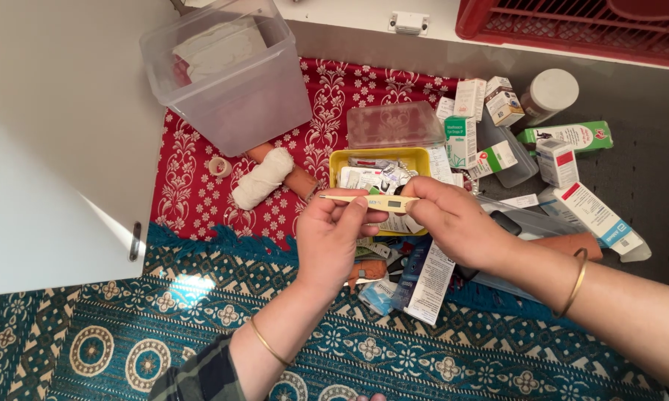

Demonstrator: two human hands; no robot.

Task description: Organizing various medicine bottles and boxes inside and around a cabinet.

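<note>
Both my hands hold a slim yellow digital thermometer (370,200) level above a yellow tray (416,157) packed with pill strips and sachets. My left hand (334,238) pinches its tip end. My right hand (453,223) grips the display end. Each wrist wears a thin gold bangle. Under my hands lie a folded leaflet (429,284) and small blue packets (382,293).
A clear plastic tub (234,82) stands tilted at the back left, a white bandage roll (264,178) in front of it. Several medicine boxes (462,137) and a white jar (548,93) lie at the right. A white cabinet door (59,141) is at the left.
</note>
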